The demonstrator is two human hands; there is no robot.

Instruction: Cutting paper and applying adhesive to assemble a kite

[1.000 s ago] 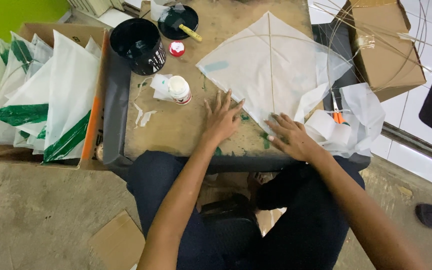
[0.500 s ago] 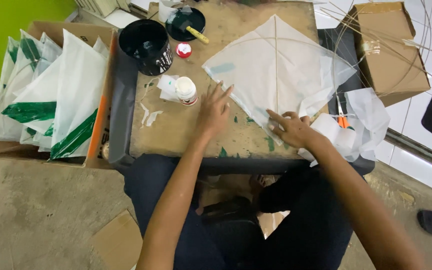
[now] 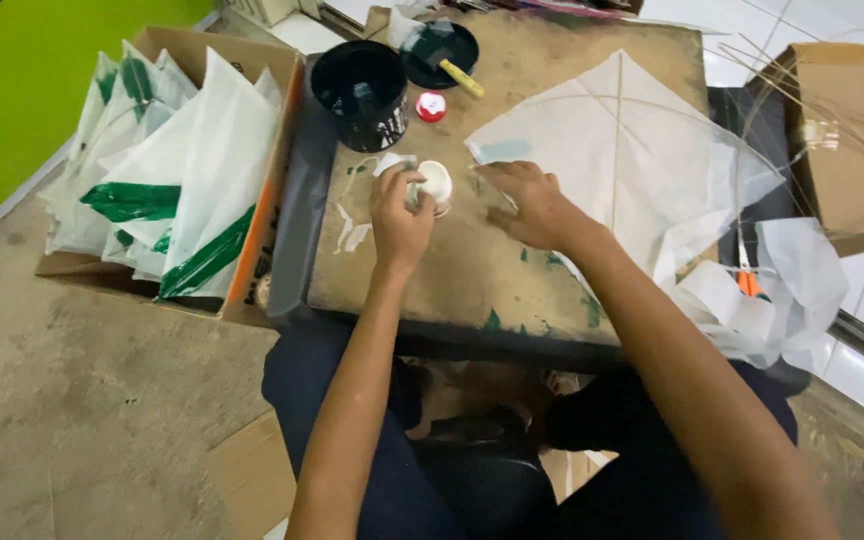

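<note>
A white paper kite (image 3: 632,150) with thin stick spars lies on a worn low table (image 3: 452,290). My left hand (image 3: 399,215) is closed around a small white glue bottle (image 3: 434,185) near the table's middle. My right hand (image 3: 527,203) rests with fingers spread on the kite's left corner, next to a pale blue patch. The bottle's lower part is hidden by my fingers.
A black pot (image 3: 360,92), its lid with a yellow-handled brush (image 3: 447,55) and a red cap (image 3: 431,105) stand at the table's back. A cardboard box of white and green kites (image 3: 172,170) sits left. Another box (image 3: 842,130) with sticks, paper scraps and orange scissors (image 3: 747,280) are right.
My left hand has left the kite's edge, moved left and closed on the glue bottle. My right hand slid from the kite's near edge up to its left corner.
</note>
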